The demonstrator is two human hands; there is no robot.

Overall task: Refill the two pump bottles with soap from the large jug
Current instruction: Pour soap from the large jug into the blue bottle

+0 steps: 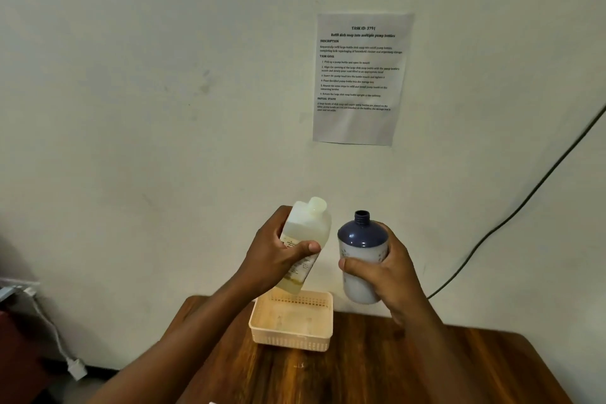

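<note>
My left hand (278,252) grips a translucent white soap jug (308,226) around its middle, lifted above the table and tilted a little to the right; its white cap is on and pale yellow liquid sits near its bottom. My right hand (383,269) holds a pump bottle (360,239) upright beside it, with a dark blue top, a white body and an open threaded neck with no pump head. The two bottles are close but apart. No second pump bottle is in view.
A cream perforated plastic basket (323,328) stands on the brown wooden table (426,367) under the bottles, against the white wall. A printed task sheet (360,79) is taped to the wall. A black cable (524,200) runs down the right; a white plug and cord (77,367) hang at left.
</note>
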